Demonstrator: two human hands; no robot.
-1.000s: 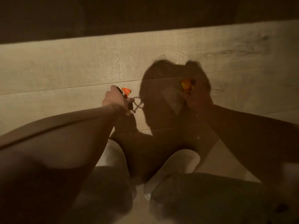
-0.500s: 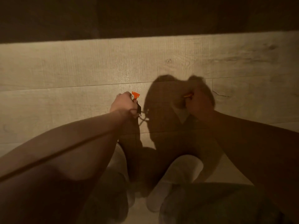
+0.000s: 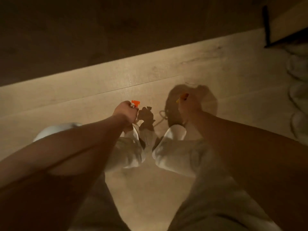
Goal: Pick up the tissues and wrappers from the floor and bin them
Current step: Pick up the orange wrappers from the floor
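While both arms reach down over the pale floor, here is the head view, the only view, at this moment:

Left hand: the left hand [image 3: 125, 112] sits near centre frame, curled into a tight fist, knuckles up.
Left hand's catch: an orange wrapper [image 3: 135, 103] pokes out of the top of that fist at its 1 o'clock; a pale scrap shows at the lower edge of the fist, too blurred to name.
Right hand: the right hand [image 3: 189, 106] is at 3 o'clock from the left one, in shadow, fingers closed.
Right hand's catch: a yellow-orange wrapper [image 3: 182, 97] is pinched at the fingertips, sticking out at the hand's 11 o'clock.
Floor: light wooden floor [image 3: 100, 87], lit in a band, dark towards 12 o'clock.
Feet: two white slippers [image 3: 175, 133] under the hands, toes pointing to 12 o'clock, light trousers [image 3: 208, 189] below.
Far edge: pale rounded shapes [image 3: 298, 97] along 3 o'clock, too dim to identify.
Containers: no bin in frame; both wrappers are up off the floor, in the hands.
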